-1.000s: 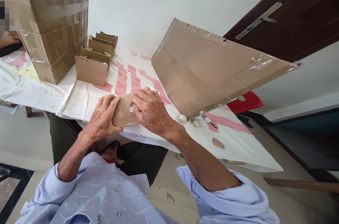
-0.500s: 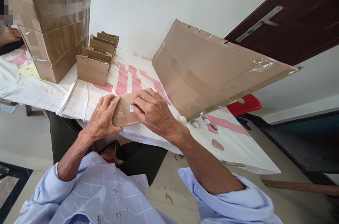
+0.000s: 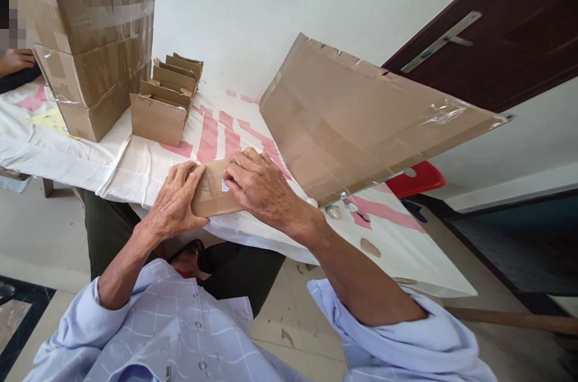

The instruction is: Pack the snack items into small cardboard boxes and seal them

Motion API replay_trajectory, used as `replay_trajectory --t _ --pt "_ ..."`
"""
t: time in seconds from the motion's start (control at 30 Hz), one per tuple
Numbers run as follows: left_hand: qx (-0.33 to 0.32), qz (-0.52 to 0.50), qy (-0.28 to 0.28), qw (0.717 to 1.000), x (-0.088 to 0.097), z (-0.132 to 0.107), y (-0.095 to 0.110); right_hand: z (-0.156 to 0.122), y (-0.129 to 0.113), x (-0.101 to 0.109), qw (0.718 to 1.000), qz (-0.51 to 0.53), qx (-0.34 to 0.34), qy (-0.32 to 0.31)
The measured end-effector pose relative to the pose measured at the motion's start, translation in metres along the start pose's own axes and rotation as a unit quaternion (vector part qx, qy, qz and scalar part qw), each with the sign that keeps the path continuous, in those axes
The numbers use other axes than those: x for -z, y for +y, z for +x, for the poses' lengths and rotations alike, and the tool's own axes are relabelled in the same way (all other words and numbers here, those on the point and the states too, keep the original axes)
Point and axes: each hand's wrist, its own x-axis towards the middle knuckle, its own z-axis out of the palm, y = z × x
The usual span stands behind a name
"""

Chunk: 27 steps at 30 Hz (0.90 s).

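Observation:
A small cardboard box (image 3: 211, 192) lies at the near edge of the cloth-covered table (image 3: 112, 168). My left hand (image 3: 177, 201) grips the box's left end, thumb along the near side and fingers over the top. On its right part rests my right hand (image 3: 262, 189), with the fingers curled and the thumb and fingertips pinching at a small white sticker (image 3: 225, 185) on the top face. Part of the sticker and the box's right end are hidden under this hand.
Stacked taped cartons (image 3: 97, 50) stand at the left, beside a row of open cardboard boxes (image 3: 158, 120). A big cardboard sheet (image 3: 356, 117) leans at the right. Tape rolls (image 3: 333, 211) and a cardboard scrap (image 3: 370, 247) lie nearby. Another person's hand (image 3: 17, 61) shows far left.
My right hand has shifted very slightly, its forearm a little to the right. The box and my left hand stay in place.

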Motion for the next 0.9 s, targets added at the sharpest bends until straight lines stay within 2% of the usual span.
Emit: replay_trajectory --t 0.23,0.53,0.63,0.9 --pt "0.000 -0.002 -0.007 1.000 0.0006 0.0008 0.0012 0.0001 0.0010 -0.0015 1.000 -0.006 0.004 0.004" --pt "0.002 0.005 0.000 1.000 0.0002 0.0007 -0.0001 -0.0030 0.0057 0.0068 0.999 0.051 0.006 -0.005" --pt "0.004 0.001 0.000 1.000 0.0001 0.0005 -0.0012 -0.0053 0.0047 0.0065 0.999 0.035 0.002 0.011" --pt "-0.004 0.013 -0.006 1.000 -0.0004 0.0011 -0.0011 -0.0046 0.0026 0.0041 1.000 0.019 0.004 0.005"
